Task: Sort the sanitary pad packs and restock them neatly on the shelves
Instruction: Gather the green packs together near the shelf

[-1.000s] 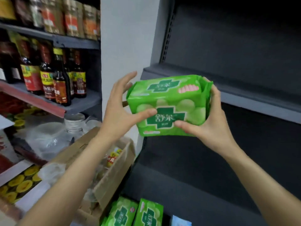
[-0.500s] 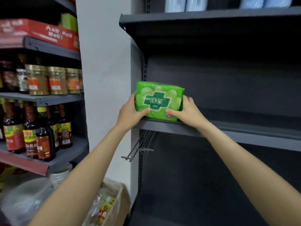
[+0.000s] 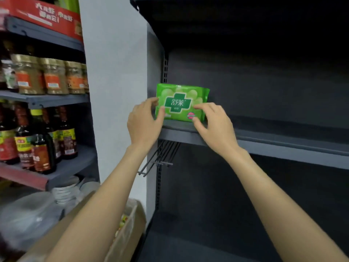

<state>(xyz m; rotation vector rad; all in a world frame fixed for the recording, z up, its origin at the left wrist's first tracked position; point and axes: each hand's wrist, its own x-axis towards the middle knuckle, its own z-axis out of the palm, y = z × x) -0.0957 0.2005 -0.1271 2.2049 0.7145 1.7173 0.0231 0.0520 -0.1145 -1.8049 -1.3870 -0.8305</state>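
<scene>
I see the green sanitary pad pack (image 3: 181,102) standing upright at the left end of the dark grey shelf (image 3: 264,142), close against the unit's left side wall, its printed face towards me. My left hand (image 3: 144,122) is at the pack's left edge, thumb on the front face and fingers (image 3: 151,100) curled against that edge, a light hold. My right hand (image 3: 213,125) has its fingers spread and loosely bent on the pack's lower right front; whether they grip or only rest there, I cannot tell. To the left, past a pale wall panel (image 3: 115,91), another rack carries gold-lidded jars (image 3: 54,76) in a row on one shelf, dark sauce bottles (image 3: 45,140) on the shelf below, and a red carton (image 3: 43,17) on top. Low down, an open cardboard box (image 3: 128,229) holds some packets I can only partly see behind my left forearm, beside a clear plastic bag (image 3: 28,220).
</scene>
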